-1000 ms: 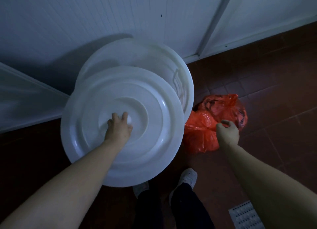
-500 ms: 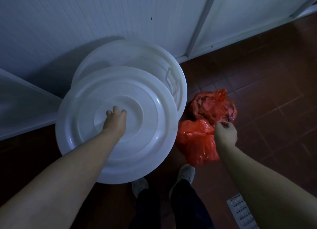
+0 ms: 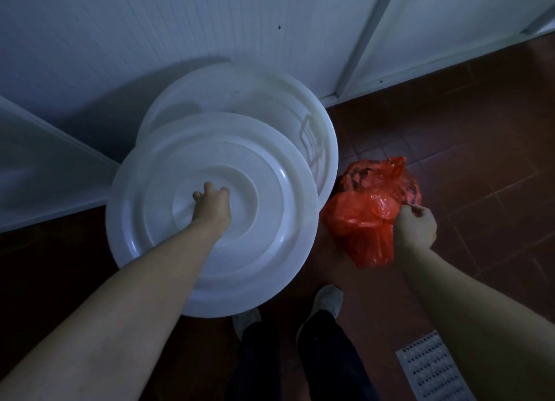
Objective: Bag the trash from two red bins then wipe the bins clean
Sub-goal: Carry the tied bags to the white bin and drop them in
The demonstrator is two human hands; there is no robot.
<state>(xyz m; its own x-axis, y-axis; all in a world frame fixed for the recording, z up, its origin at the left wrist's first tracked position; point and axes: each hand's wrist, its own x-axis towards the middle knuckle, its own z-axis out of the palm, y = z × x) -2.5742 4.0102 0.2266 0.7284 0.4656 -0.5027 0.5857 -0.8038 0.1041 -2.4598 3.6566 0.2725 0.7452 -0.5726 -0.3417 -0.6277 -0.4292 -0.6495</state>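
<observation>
A big round white lid (image 3: 270,208) is held tilted over the near side of a large white bin (image 3: 324,136), leaving the bin's far side uncovered. My left hand (image 3: 211,210) grips the lid at its raised centre. To the right, on the floor beside the bin, lie red plastic trash bags (image 3: 369,208), bunched and full. My right hand (image 3: 414,229) is closed on the top of the nearer red bag. No red bins are in view.
White panelled walls (image 3: 180,40) stand right behind the white bin. The floor is dark red tile (image 3: 480,148). A white perforated drain grate (image 3: 432,373) lies at the lower right. My two feet in light shoes (image 3: 327,301) stand just below the lid.
My right hand has closed on the nearer red bag and drawn it up and toward me. The left hand still holds the lid in about the same place.
</observation>
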